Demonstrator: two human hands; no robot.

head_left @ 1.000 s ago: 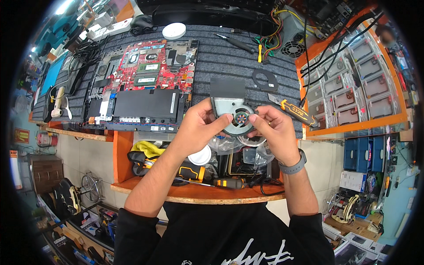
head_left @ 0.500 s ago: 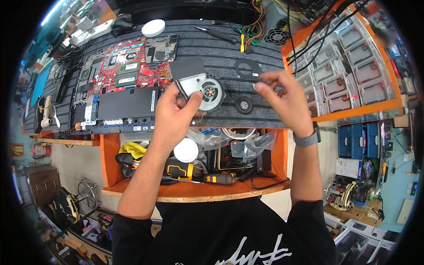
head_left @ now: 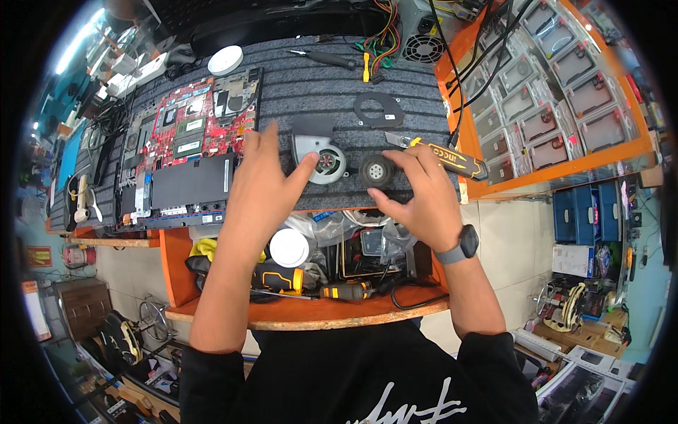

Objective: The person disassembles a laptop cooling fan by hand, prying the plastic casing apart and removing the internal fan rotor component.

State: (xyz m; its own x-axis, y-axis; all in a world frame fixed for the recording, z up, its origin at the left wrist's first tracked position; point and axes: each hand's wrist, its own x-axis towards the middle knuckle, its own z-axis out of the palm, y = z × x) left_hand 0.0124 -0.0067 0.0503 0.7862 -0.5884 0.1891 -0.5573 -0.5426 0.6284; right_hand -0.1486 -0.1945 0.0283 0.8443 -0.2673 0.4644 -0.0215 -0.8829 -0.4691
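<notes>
A silver laptop fan housing [head_left: 303,146] with a round opening and a dark flap lies on the striped grey mat. My left hand [head_left: 265,180] is open beside it, fingers spread, the thumb tip over the housing's edge. My right hand [head_left: 426,194] has its thumb and fingertips at opposite edges of a small black fan wheel [head_left: 377,172] with a pale hub; the contact is partly unclear. Behind those fingers a black and yellow utility knife [head_left: 462,164] lies with its blade out. A flat black ring-shaped fan cover [head_left: 390,113] rests farther back.
At left sits an opened laptop base with a red circuit board [head_left: 159,145] and black battery [head_left: 187,184]. A precision screwdriver [head_left: 328,59] and round white lid [head_left: 226,60] lie behind. Boxed parts fill an orange rack [head_left: 487,185] at right; an orange drawer [head_left: 176,265] stands open below.
My left hand has let go of the fan housing, which now lies on the mat. My right hand has come down to the fan wheel, and the knife now shows behind it.
</notes>
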